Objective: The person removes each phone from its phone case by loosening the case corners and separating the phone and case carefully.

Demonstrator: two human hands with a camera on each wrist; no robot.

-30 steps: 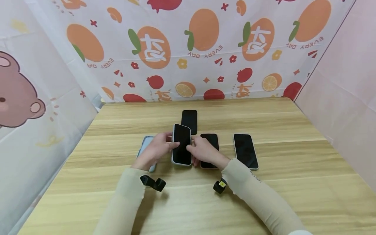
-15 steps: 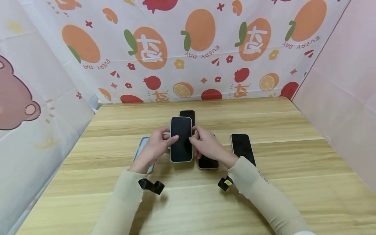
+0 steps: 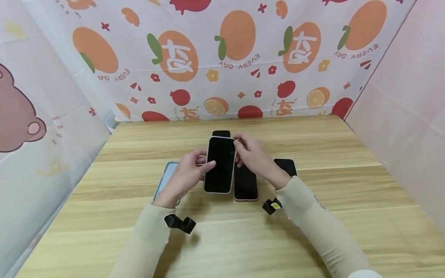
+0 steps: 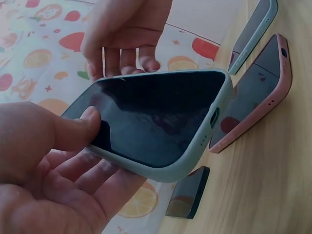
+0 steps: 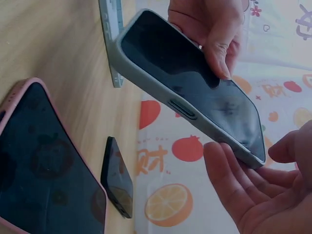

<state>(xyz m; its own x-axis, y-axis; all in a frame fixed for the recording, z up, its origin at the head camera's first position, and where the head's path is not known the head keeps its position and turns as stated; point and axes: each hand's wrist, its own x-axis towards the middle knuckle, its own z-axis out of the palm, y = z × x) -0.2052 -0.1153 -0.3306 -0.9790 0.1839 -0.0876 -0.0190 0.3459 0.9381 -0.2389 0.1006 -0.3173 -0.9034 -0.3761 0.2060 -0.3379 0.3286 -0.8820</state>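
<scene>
My left hand [image 3: 189, 173] holds a smartphone [image 3: 219, 166] in a pale grey-green case, raised over the table with its dark screen facing up. The left thumb lies on the screen near one side, and the fingers go beneath the case. At the upper right corner of this phone is my right hand [image 3: 255, 156]. In the right wrist view its extended fingers [image 5: 229, 178] touch the case edge and run behind it, while its thumb [image 5: 285, 147] stands just off the corner. Left of the phone, partly behind the left forearm, lies a light blue phone case [image 3: 167, 177].
On the wooden table [image 3: 222, 239], a phone in a pink case [image 3: 245, 185] lies beneath the right hand. A black phone [image 3: 221, 133] sits behind the raised one, mostly hidden in the head view. Another pale-cased phone [image 3: 286, 165] is partly covered by the right arm. Fruit-print cloth [image 3: 236, 77] hangs behind.
The held phone has come up and tilted slightly clockwise. My right hand has moved from its right side up to the top corner, and its thumb has left the screen.
</scene>
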